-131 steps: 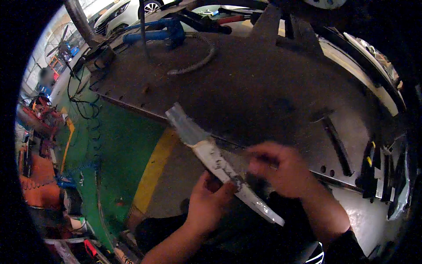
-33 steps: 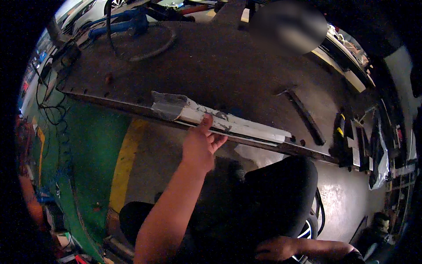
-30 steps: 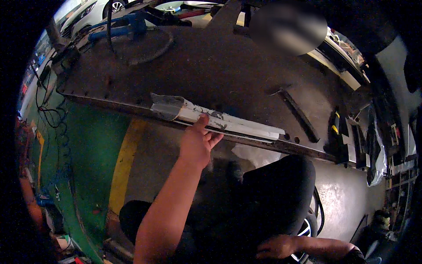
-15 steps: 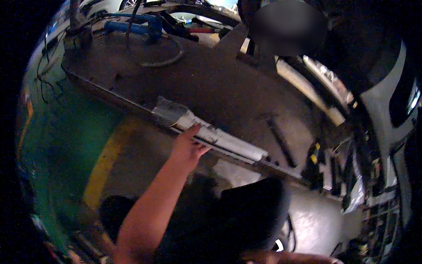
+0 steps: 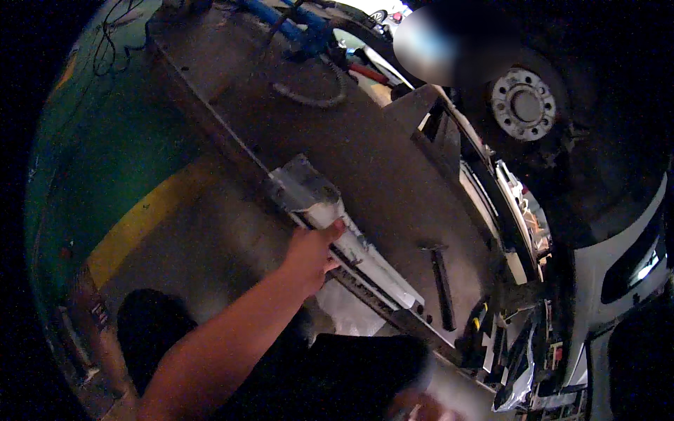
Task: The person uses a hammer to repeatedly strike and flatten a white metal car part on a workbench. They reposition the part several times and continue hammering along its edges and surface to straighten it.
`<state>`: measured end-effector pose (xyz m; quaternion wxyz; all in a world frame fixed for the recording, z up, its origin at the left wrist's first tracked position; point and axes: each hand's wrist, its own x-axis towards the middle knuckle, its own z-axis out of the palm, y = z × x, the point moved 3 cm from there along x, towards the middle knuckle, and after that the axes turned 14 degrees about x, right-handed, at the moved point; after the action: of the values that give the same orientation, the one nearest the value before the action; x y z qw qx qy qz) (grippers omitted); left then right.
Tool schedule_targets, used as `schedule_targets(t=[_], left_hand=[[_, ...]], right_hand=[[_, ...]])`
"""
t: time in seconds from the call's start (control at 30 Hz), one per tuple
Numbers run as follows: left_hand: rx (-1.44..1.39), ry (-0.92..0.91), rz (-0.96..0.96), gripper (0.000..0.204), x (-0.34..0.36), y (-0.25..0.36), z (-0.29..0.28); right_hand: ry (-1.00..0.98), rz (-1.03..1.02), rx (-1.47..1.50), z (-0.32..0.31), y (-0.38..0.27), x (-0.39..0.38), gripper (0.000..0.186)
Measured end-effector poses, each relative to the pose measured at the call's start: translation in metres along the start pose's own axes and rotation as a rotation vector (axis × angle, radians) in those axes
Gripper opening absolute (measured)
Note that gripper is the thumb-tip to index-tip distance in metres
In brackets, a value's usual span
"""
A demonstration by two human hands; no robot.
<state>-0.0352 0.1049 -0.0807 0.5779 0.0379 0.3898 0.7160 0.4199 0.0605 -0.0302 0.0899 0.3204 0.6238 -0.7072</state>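
Observation:
My left hand is closed on a long whitish metal piece, thumb on top and fingers curled under its near side. The piece lies along the near edge of a dark brown metal table. Its far-left end is wider and looks grey and glossy, like a clear film or a thin plate; I cannot tell which. My right hand shows only in part at the lower edge, blurred, with its fingers hard to make out. To the right of the metal piece a hammer lies on the table.
A blue tool and a curved hose are at the table's far end. On the right stand a car's wheel hub and grey body panel. Assorted parts crowd the near right. A yellow stripe crosses the green floor.
The view has turned and tilted, so the table runs more steeply and the wheel hub shows. My left hand keeps its hold on the metal piece. More of my right hand shows at the bottom.

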Motion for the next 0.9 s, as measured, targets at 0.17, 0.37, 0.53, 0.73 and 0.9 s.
schedule_targets(t=[0.17,0.37,0.53,0.73,0.9], left_hand=[[0.076,0.026,-0.07,0.048,0.002,-0.002,0.014],[0.185,0.064,-0.053,0.043,-0.005,0.007,0.012],[0.191,0.058,0.07,0.043,-0.009,0.007,0.014],[0.184,0.111,0.165,0.054,-0.005,0.001,0.018],[0.219,0.223,0.051,0.05,-0.011,0.009,0.015]], right_hand=[[1.229,-0.246,-0.916,-0.092,-0.144,0.072,0.036],[1.108,-0.003,-0.999,-0.133,-0.14,0.112,0.043],[1.114,0.062,-1.121,-0.147,-0.141,0.113,0.035],[1.062,-0.251,-0.476,-0.077,-0.147,0.082,0.049],[0.793,-0.434,-0.937,0.003,-0.172,0.102,0.067]])
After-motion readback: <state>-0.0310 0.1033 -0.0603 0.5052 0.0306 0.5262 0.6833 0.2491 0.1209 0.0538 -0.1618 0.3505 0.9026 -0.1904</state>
